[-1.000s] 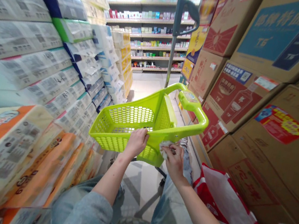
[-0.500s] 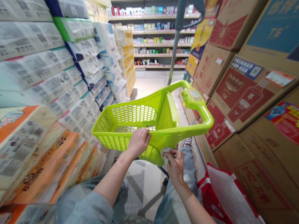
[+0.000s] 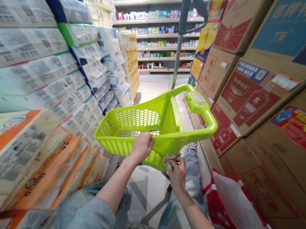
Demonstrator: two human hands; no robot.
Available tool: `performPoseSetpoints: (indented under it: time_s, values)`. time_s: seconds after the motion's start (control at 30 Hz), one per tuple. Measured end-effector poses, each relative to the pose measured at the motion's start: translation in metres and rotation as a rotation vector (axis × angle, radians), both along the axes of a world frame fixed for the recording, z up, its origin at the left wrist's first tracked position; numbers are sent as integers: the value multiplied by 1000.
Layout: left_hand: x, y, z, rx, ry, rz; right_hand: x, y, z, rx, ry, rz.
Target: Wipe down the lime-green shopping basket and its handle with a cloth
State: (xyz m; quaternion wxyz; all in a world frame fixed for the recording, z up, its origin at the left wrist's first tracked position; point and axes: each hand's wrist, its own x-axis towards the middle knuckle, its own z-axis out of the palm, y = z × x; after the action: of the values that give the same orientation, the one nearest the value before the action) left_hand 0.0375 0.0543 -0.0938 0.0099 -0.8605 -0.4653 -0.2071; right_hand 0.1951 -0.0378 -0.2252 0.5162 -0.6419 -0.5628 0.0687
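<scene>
A lime-green plastic shopping cart point(image 3: 124, 143) with a perforated basket stands in front of me, its looped handle to the right. My left hand point(image 3: 142, 147) is closed over the near rim of the basket, fingers reaching inside. Against the outer side panel, below the handle end, my right hand point(image 3: 178, 169) pinches a crumpled white wipe point(image 3: 169, 160). The wipe touches the green plastic. Nothing lies in the part of the basket I can see.
Packs of tissue paper point(image 3: 15, 153) are stacked along my left. Cardboard cartons point(image 3: 248, 95) rise on the right, with a red and white bag point(image 3: 241, 221) below them. A grey-handled pole point(image 3: 178, 52) stands behind the cart. Shelves of small goods point(image 3: 161, 33) line the back.
My right hand and the wipe have shifted very slightly down along the side panel. The left hand keeps its grip on the rim.
</scene>
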Motion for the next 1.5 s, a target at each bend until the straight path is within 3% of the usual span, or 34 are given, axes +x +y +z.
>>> performPoseSetpoints:
  time_s: [0.1, 0.2, 0.47, 0.6, 0.67, 0.77, 0.97, 1.2, 1.33, 1.5]
  values:
    - [1, -2, 1, 5, -1, 8, 0, -1, 5, 64, 28, -43]
    - [2, -4, 1, 3, 3, 17, 0, -2, -7, 62, 6, -35]
    - [3, -8, 1, 0, -7, 18, -13, -2, -66, -243, 88, 19]
    - [3, -8, 0, 9, -10, 18, -18, 4, -73, -291, 230, -25]
    - [3, -7, -1, 13, -9, 18, -21, 6, -64, -259, 310, -34]
    - [4, -7, -2, 22, -16, 18, -28, 6, -32, -146, 354, -13]
    - [4, -9, -1, 22, -23, 16, -35, 7, 41, 106, 237, 38]
    - [4, -13, -1, 19, -29, 10, -15, 5, 93, 343, 61, -48]
    - [6, -17, -1, 6, -41, 1, -8, 5, 111, 395, 11, -50]
    - [5, -19, 0, -5, -43, -4, -9, 4, 108, 399, -43, -16]
